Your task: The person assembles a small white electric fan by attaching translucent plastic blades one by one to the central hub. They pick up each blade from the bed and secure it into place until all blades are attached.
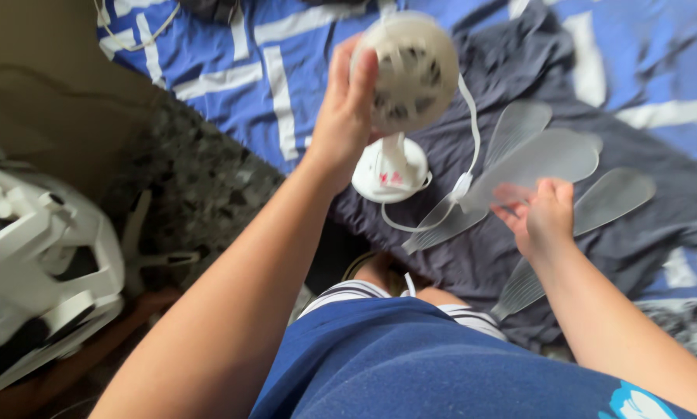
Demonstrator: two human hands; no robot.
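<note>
My left hand [347, 109] grips the white motor housing [410, 66] of a small stand fan, raised above the bed. Its round white base [389, 171] hangs below the housing, and a white cord [472, 128] loops down from it. My right hand [544, 216] holds the translucent fan blade piece [554, 159] near its hub, with several clear blades spreading out to the right and downward. Both pieces are held apart, the blade to the right of the housing.
A dark grey cloth [658, 209] lies over a blue and white striped bedspread [232, 70]. A white plastic fan part [46, 264] sits at the left on a dark speckled floor [201, 186]. My blue shorts [410, 365] fill the bottom.
</note>
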